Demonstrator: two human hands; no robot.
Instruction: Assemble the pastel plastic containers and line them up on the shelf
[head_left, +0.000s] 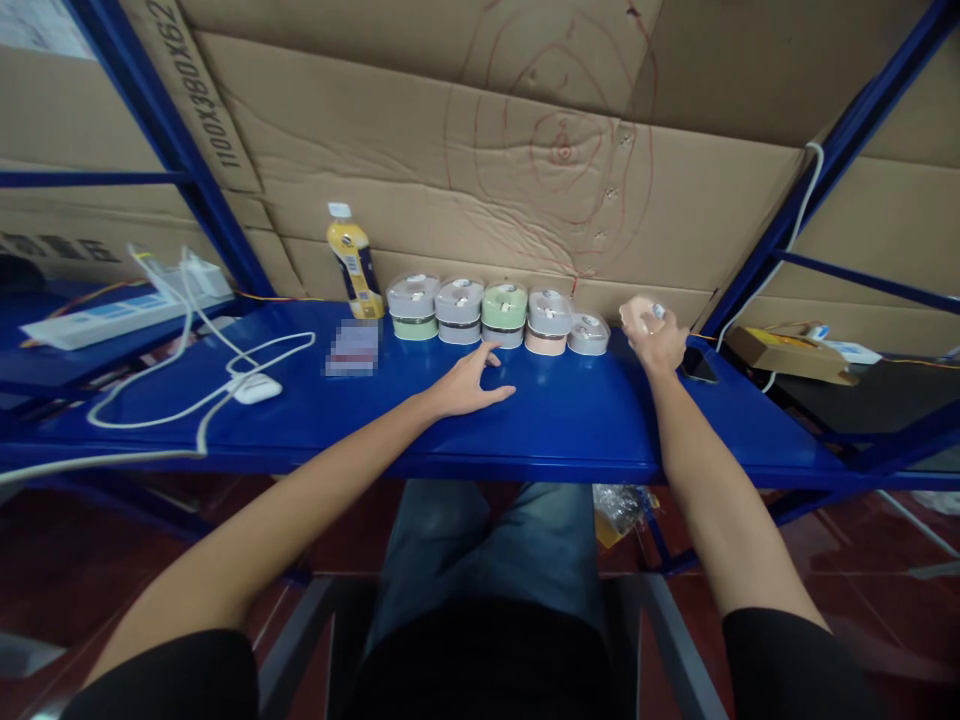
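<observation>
Small round-cornered containers with clear lids stand in a row along the back of the blue shelf, mostly stacked in twos. From the left come a grey over green stack (413, 305), a grey stack (459, 309), a green over grey stack (504, 312), a grey over pink stack (549, 319) and a single grey container (589, 334). At the right end my right hand (657, 343) grips a pink container (637, 314) by its side, close to the cardboard. My left hand (469, 383) hovers in front of the stacks, fingers apart and holding nothing.
A yellow drink bottle (354, 265) stands left of the row, with a blurred-out item (352, 348) before it. White cables and a charger (257, 388) lie at left near a power strip (127, 312). A dark phone (699, 365) lies at right. Cardboard (360, 130) backs the shelf.
</observation>
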